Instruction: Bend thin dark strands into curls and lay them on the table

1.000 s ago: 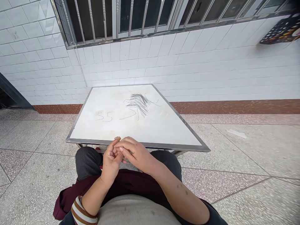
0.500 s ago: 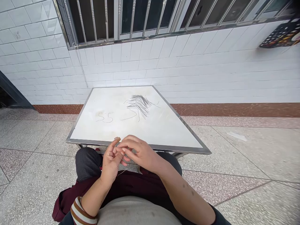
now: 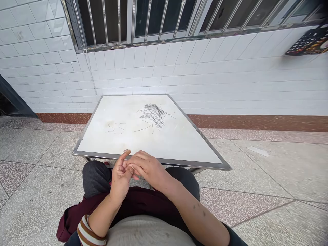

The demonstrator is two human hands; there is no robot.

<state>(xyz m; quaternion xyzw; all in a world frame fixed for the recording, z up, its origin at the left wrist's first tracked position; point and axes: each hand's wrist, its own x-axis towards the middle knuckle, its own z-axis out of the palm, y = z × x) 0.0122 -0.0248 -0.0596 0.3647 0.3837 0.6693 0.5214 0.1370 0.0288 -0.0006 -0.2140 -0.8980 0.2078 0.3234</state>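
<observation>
left hand point(image 3: 121, 177) touches right hand point(image 3: 151, 170); dark strands point(image 3: 155, 110) on table point(image 3: 99, 141)

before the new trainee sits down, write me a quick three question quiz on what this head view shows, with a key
1. Multiple choice: which edge of the white-topped table are the left hand and right hand closest to?
A) the far edge
B) the near edge, by the person
C) the right edge

2. True or false: in the picture, the clump of dark hair-like strands lies to the right of the 55-shaped lines.

3. Fill in: the cuff on the left arm is striped brown and ____.

Key: 1. B; 2. True; 3. white
</observation>
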